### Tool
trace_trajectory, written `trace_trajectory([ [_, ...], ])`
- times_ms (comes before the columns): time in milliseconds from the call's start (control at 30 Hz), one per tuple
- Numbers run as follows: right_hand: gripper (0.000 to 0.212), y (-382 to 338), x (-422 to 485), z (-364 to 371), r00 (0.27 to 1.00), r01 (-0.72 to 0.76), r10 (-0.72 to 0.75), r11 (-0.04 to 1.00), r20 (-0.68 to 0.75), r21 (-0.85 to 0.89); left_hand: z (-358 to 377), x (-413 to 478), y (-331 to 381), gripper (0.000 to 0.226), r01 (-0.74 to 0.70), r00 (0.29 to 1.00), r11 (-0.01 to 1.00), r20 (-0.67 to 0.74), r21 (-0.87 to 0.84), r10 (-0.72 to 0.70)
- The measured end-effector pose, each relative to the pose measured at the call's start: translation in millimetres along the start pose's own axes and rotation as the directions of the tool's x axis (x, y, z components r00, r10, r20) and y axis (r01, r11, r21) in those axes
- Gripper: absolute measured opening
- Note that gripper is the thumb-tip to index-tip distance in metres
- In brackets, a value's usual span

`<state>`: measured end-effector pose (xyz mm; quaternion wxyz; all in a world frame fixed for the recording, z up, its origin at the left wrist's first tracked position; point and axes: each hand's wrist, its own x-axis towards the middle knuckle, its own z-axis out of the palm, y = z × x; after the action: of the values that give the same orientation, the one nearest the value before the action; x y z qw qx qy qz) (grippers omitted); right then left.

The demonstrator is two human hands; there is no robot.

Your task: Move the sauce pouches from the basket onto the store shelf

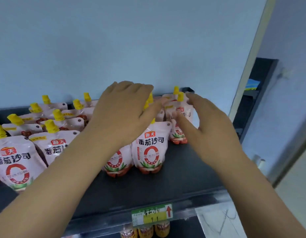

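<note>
Pale blue wall (pixel 114 40) fills the upper part of the view, and below it a dark shelf (pixel 174 179) runs across. Many pink sauce pouches (pixel 16 162) with yellow caps stand on the shelf in rows, most of them on the left side and in the middle. One front pouch (pixel 151 148) stands upright near the middle, just beside another one half hidden by the left forearm. At the back right a small group of pouches (pixel 182 114) stands close to the wall. On the front edge of the shelf hangs a green and yellow price tag (pixel 152 215) with a red arrow, and under it the tops of some jars (pixel 145 231) are seen on a lower level. To the right a second dark rack (pixel 257 98) stands behind a pale frame.

Both bare arms reach forward over the shelf. The left hand (pixel 124 110) is palm down above the middle pouches, its fingers bent over the yellow caps; whether it grips one I cannot tell, because the hand covers them. The right hand (pixel 210 129) is spread loose, thumb toward the back right pouches, and it seems to hold nothing, though the picture is blurred there. The basket is not visible.
</note>
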<state>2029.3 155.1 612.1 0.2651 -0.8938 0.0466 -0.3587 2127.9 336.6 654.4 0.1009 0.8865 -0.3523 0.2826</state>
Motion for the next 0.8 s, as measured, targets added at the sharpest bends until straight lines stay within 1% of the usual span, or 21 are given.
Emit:
trace_trajectory([
  [100,0.058,20,-24,-22,0.996,-0.078,0.067,0.973,-0.061,-0.217,8,1,28,0.074,-0.071,0.997,0.997,-0.025,0.035,0.072],
  [167,0.065,36,-43,-43,0.991,-0.129,0.113,0.945,-0.071,-0.299,12,-1,56,0.074,-0.112,0.993,0.994,-0.038,0.001,0.112],
  [233,0.065,54,-63,-68,0.983,-0.181,0.157,0.923,-0.097,-0.34,16,0,92,0.075,-0.165,0.986,0.984,-0.039,-0.064,0.162],
  [300,0.064,73,-86,-99,0.967,-0.246,0.201,0.899,-0.158,-0.362,19,0,136,0.075,-0.242,0.97,0.963,-0.041,-0.122,0.238],
  [433,0.064,117,-144,-175,0.908,-0.402,0.307,0.83,-0.286,-0.387,31,4,245,0.075,-0.409,0.912,0.891,-0.061,-0.199,0.405],
  [533,0.064,150,-202,-242,0.838,-0.53,0.372,0.729,-0.4,-0.433,43,3,344,0.071,-0.52,0.852,0.808,-0.098,-0.279,0.514],
  [600,0.063,172,-244,-289,0.788,-0.607,0.408,0.642,-0.462,-0.469,50,-4,417,0.069,-0.58,0.809,0.737,-0.143,-0.348,0.57],
  [700,0.063,199,-312,-358,0.716,-0.698,0.454,0.493,-0.53,-0.52,63,-26,528,0.068,-0.67,0.726,0.62,-0.185,-0.408,0.663],
  [800,0.065,218,-385,-425,0.602,-0.797,0.498,0.334,-0.624,-0.503,70,-58,634,0.067,-0.728,0.642,0.502,-0.205,-0.467,0.739],
])
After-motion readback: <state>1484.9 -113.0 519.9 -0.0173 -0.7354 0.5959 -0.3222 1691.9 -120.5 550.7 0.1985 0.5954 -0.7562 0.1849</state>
